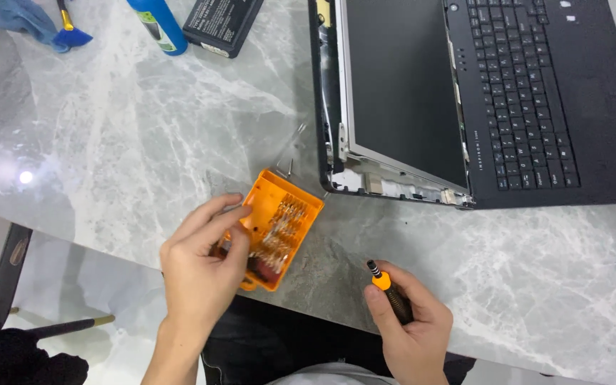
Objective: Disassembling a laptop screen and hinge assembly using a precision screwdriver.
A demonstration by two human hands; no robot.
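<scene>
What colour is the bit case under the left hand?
Orange; the bit case shows best in the head view.

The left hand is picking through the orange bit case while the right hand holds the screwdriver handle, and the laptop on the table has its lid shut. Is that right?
Not quite. The laptop is open, laid flat, with its screen and keyboard facing up and the screen bezel removed; the head view shows this. The rest holds: the left hand is at the orange bit case, and the right hand grips the screwdriver handle.
</scene>
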